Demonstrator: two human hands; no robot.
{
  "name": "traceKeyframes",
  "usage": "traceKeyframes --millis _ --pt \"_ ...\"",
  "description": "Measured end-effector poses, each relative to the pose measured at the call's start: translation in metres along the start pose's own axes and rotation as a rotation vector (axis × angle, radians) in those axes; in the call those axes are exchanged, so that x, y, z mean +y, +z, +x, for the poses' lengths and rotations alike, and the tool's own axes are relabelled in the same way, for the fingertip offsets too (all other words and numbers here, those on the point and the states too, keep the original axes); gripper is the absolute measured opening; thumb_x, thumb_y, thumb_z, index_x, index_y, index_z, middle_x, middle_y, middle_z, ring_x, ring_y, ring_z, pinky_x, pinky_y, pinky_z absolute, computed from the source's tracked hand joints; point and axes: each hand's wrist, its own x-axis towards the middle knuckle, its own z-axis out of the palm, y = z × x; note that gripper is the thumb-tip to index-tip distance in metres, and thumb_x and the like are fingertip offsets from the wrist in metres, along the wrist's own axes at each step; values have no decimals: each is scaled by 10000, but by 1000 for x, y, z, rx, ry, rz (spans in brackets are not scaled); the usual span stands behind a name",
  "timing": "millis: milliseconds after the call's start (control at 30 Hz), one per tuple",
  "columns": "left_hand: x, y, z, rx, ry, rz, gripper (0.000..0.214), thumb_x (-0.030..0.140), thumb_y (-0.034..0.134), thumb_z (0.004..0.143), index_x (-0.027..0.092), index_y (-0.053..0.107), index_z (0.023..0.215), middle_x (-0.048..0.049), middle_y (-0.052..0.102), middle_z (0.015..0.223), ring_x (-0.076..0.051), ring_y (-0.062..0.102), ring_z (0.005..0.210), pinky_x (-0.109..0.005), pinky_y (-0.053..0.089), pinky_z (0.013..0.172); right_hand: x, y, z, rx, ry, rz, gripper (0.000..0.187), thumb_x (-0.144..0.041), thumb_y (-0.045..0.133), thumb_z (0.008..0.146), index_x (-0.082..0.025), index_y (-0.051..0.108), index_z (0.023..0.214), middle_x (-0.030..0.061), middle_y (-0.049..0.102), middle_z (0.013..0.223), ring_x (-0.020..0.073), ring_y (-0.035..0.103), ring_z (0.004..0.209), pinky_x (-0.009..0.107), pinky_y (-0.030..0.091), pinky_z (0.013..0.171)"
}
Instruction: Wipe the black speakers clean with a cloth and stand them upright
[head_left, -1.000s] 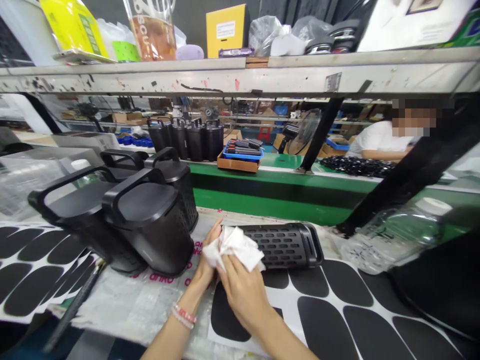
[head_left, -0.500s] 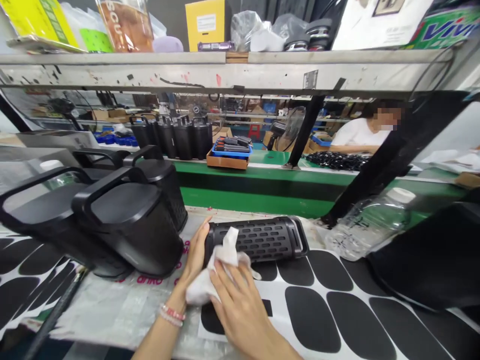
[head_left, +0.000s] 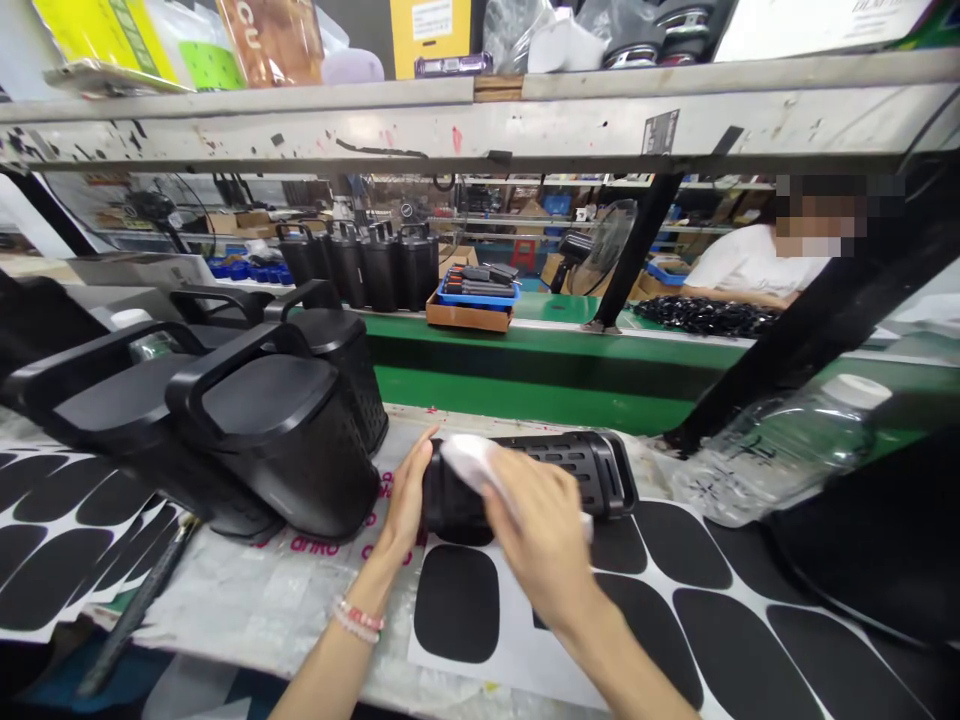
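Observation:
A black perforated speaker (head_left: pixel 577 468) lies on its side on the bench in front of me. My left hand (head_left: pixel 409 500) presses flat against its left end, fingers stretched out. My right hand (head_left: pixel 541 525) lies over the speaker's top and presses a white cloth (head_left: pixel 469 458) onto it; the cloth shows only at the hand's far edge and is blurred by motion.
Several black handled speakers (head_left: pixel 277 440) stand at the left. Sheets of black oval pads (head_left: pixel 675 620) cover the bench. A clear plastic bottle (head_left: pixel 772 450) lies at the right beside a black object (head_left: pixel 885 540). Beyond runs a green conveyor (head_left: pixel 540 385); a person (head_left: pixel 750 275) sits across it.
My right hand has carried the cloth from the speaker's near left end up onto its top and to the right. My left hand stays on the left end.

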Motion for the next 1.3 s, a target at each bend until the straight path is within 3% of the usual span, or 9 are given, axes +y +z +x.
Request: traceKeyframes --millis 167,300,500,633,767,900,1100,1200,1300 --pt "-5 -2 1 -34 75 108 470 477 509 886 215 614 1261 -66 624 1324 -271 481 1319 -424 267 1162 -11 33 -14 -190 -221 -126 397 -129 410 952 -170 539 1326 36 520 1427 276 437 1331 488 283 1102" --pt "-2 -1 -1 -82 141 171 480 499 498 885 228 612 1264 -61 602 1352 -281 463 1333 -421 254 1168 21 12 -23 -161 -274 -156 422 -50 387 924 -148 562 1295 50 568 1382 250 419 1346 441 303 1107" --pt "19 -25 -21 -345 179 365 620 358 771 687 270 620 1283 -58 522 1445 -317 388 1391 -426 205 1191 102 -69 -8 125 505 -268 458 -452 347 967 -146 670 1074 145 709 970 313 636 966 424 490 795" --pt "17 -47 -43 -560 84 553 1100 341 802 684 335 108 1538 -62 206 1614 -318 213 1468 -513 152 1188 107 -92 -23 36 877 -187 603 -681 332 883 -183 672 890 30 564 538 214 539 504 313 401 505" --pt "8 -50 -54 -608 82 561 1152 434 782 695 333 -1 1534 -81 105 1630 -322 140 1484 -526 106 1190 90 -76 -38 -144 659 -266 610 -627 254 930 -197 686 912 96 706 750 281 653 690 364 445 612" --pt "5 -47 -55 -630 88 531 1215 418 799 669 341 -60 1525 -85 50 1634 -331 113 1487 -521 139 1187 68 -54 -37 -94 329 -365 439 -392 300 1002 -151 654 1102 125 724 1064 323 655 1022 466 456 848" --pt "5 -43 -57 -584 106 573 1143 297 764 683 309 -8 1526 -125 274 1567 -343 249 1450 -530 170 1187 -23 -17 -34 -152 -122 -145 397 -150 368 933 -119 564 1276 61 594 1340 232 538 1259 412 455 1023" --pt "3 -41 -56 -541 172 678 1117 275 753 687 298 17 1526 -138 295 1555 -360 281 1434 -550 188 1181 -41 -11 -35 -297 -135 -141 417 -216 334 956 -229 527 1325 -57 484 1437 157 439 1342 346 447 1068" --pt "6 -42 -54 -551 208 702 1055 352 741 710 322 59 1514 -123 246 1573 -369 274 1435 -580 194 1169 -9 -26 -38 -206 58 -209 391 -252 340 982 -230 545 1315 -24 571 1365 201 516 1281 414 455 1045"
